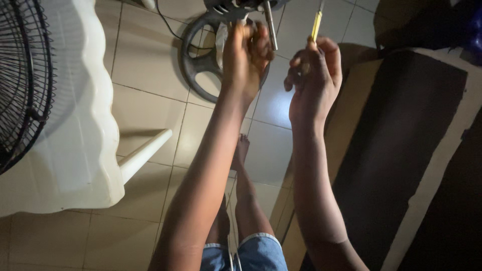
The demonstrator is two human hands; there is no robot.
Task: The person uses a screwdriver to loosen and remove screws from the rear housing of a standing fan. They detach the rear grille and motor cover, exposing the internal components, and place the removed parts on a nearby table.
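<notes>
Screwdriver [316, 22], yellow-handled, pinched upright in right hand [314, 75] fingers, just right of the fan motor [236, 7]. Left hand [246, 52] clenched around the motor's underside beside a metal shaft [271, 27], above the round fan base [201, 62]. Best steadied firmly, tip seated squarely before turning.

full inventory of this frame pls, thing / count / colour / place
fan motor unit: 1, dark grey, top centre, mostly cut off
metal shaft: 1, grey, sticking down from the motor beside the left hand
round fan base: 1, dark grey, on the floor behind the left hand
cord: 1, black, on the floor tiles, top
screwdriver: 1, yellow handle, in the right hand
fan guard: 1, black wire, on the white plastic table
plastic table: 1, white, left
floor tiles: beige
left hand: closed at the motor
right hand: holding the screwdriver
</notes>
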